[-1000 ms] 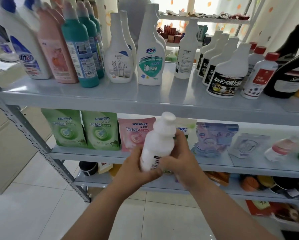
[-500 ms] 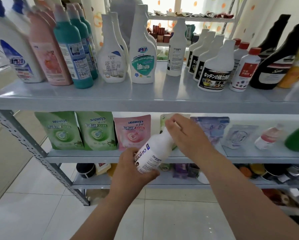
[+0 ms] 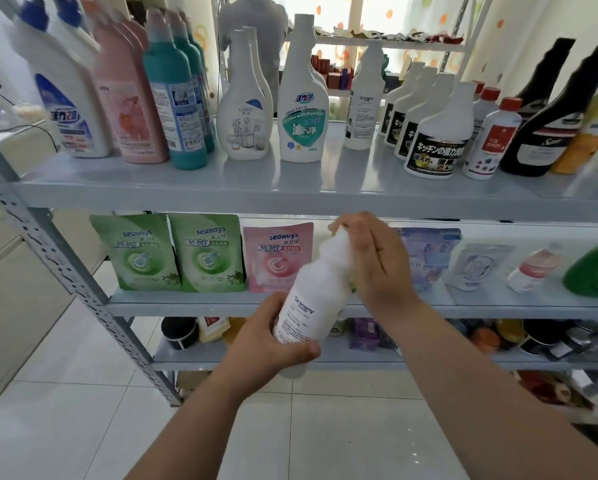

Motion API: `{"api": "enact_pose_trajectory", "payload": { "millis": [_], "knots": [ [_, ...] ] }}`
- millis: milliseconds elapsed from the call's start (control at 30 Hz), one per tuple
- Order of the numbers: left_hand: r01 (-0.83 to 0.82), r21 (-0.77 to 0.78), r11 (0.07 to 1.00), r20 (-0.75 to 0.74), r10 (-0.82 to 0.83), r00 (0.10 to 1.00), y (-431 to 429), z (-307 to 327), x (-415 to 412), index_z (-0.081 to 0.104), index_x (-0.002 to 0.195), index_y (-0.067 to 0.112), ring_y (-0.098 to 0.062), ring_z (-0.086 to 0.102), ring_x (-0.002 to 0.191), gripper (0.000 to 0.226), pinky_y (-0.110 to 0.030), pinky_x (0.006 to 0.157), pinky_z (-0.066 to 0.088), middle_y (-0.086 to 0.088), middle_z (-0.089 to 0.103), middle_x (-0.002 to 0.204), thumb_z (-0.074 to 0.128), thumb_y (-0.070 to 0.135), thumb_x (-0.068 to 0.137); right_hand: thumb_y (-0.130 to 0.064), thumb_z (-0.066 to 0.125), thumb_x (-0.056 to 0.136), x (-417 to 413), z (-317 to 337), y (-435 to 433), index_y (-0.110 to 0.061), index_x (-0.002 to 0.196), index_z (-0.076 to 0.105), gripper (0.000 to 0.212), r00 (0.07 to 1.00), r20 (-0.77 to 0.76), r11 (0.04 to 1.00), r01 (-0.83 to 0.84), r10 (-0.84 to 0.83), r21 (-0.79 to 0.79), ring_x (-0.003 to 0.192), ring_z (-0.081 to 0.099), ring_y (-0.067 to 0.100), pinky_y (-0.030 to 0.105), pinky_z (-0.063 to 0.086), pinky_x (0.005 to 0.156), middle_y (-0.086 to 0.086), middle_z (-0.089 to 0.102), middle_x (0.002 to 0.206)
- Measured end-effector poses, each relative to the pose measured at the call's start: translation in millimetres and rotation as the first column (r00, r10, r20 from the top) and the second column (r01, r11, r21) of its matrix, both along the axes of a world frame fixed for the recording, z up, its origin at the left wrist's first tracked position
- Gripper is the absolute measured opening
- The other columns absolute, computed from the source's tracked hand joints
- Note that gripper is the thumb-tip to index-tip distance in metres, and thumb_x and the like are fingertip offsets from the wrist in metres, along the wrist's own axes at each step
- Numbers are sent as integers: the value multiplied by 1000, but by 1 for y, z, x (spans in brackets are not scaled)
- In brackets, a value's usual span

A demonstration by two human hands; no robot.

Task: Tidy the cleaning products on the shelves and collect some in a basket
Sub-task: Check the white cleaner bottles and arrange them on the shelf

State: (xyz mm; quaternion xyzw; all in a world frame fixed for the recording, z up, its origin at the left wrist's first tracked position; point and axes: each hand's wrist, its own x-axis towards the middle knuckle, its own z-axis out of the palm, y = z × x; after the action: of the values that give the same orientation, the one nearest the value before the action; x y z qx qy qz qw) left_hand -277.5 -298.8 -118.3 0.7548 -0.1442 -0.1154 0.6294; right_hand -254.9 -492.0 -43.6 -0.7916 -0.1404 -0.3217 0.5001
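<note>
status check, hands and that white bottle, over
Left hand grips white bottle low on its body, bottle tilted. Right hand curled over its top. Held in front of the shelves, touching none; nothing in the way.

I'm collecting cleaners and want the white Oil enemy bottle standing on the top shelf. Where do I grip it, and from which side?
Grip the Oil enemy bottle round its straight labelled body, coming from the front: it stands upright, bare top shelf lies before it, and the green-label bottle and black-label bottles flank it.
</note>
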Motion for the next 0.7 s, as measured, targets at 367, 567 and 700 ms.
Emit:
{"api": "enact_pose_trajectory", "payload": {
  "millis": [367,567,700],
  "knots": [
    [-199,-348,916,-232,121,965,-6,4,-21,62,100,37,-24,75,88,13,-48,61,62,2,71,105,58,36,88,-65,59,77,-20,-41,45,-59,108,60,32,863,-384,805,-42,327,592,89,75,14,31,59,73,-9,76,99],
    [-93,-466,880,-281,-47,959,-9,16,-9,64,110,49,-34,75,95,34,-52,62,61,-4,74,113,62,24,87,-64,61,78,-17,-37,37,-44,113,61,40,874,-358,764,-23,328,645,91,73,19,41,60,77,-2,75,100],
    [-65,-533,844,-170,-32,985,-21,30,0,64,117,44,-31,74,97,37,-44,58,61,-1,70,124,63,21,89,-71,67,84,-11,-28,18,-43,141,52,65,845,-371,795,-100,386,599,122,66,33,58,51,104,8,69,132]
  ]
}}
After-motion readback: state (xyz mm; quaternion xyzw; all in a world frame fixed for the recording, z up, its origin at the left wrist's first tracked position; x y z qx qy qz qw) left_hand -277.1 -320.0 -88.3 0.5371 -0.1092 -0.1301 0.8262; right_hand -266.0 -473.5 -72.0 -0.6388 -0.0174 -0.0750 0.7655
